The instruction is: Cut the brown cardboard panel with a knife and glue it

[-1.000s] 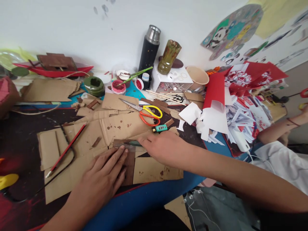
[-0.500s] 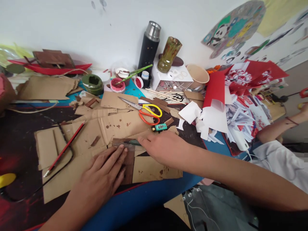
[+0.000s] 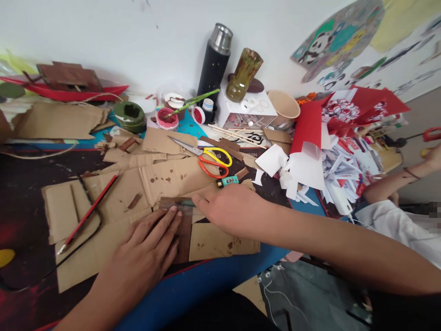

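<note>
Flat and spread, my left hand (image 3: 148, 248) pins the dark brown painted cardboard strip (image 3: 182, 239); my right hand (image 3: 227, 207) pinches a thin green tool (image 3: 186, 202) along its top edge. Steady downward pressure should prevent slipping.

Dark table (image 3: 24, 184), cardboard sheets (image 3: 113, 197), scissors (image 3: 206, 158), paper scraps (image 3: 330, 170)

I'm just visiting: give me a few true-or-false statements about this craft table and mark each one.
1. The left hand lies flat on a brown strip. True.
2. The scissors have blue handles. False: one is yellow, one orange.
3. The flask stands upright by the wall. True.
4. The right hand holds the pencil. False: the pencil lies alone on the cardboard, left of both hands.
</note>
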A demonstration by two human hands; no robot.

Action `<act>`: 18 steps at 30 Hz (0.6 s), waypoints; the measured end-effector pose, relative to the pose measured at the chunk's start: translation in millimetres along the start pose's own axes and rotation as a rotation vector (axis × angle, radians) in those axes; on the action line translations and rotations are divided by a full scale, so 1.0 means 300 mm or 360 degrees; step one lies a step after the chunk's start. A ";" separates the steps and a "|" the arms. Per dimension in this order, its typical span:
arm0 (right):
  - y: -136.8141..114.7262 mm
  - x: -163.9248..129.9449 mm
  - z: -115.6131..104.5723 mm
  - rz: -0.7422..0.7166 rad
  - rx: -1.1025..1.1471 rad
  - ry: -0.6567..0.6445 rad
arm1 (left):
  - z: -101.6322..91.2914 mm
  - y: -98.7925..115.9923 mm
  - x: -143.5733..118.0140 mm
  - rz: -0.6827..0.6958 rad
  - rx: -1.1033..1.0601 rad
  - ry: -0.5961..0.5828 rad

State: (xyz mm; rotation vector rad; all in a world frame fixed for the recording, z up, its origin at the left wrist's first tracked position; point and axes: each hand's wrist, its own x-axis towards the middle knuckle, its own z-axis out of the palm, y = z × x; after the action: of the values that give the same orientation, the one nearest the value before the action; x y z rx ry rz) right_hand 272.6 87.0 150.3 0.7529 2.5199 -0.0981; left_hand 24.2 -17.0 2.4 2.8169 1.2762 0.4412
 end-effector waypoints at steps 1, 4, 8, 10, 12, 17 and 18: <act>0.000 0.002 -0.008 -0.0030 -0.0011 0.0005 | -0.002 0.001 0.002 -0.0003 0.0004 -0.0004; -0.010 0.009 -0.032 -0.0090 -0.0049 0.0020 | -0.014 0.002 0.014 0.0041 0.0018 0.0038; -0.032 0.019 -0.047 -0.0102 -0.0110 0.0023 | -0.028 0.003 0.026 -0.0023 -0.0054 0.0015; -0.033 0.019 -0.037 -0.0088 -0.0105 0.0039 | -0.027 0.004 0.026 -0.0055 -0.0088 -0.0007; -0.027 0.013 -0.018 -0.0053 -0.0056 0.0043 | -0.020 0.004 0.023 -0.0041 -0.0093 -0.0007; -0.010 -0.012 0.003 0.0097 0.0021 0.0007 | 0.001 0.004 0.009 -0.0068 -0.0070 -0.0028; -0.009 -0.017 -0.001 0.0112 0.0033 0.0023 | 0.004 0.004 0.007 -0.0052 -0.0054 -0.0029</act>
State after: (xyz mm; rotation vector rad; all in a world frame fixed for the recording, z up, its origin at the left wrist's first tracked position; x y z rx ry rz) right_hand 274.7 82.2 152.7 0.8525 2.5069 -0.0950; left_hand 26.7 -16.0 1.9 2.7615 1.2965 0.4309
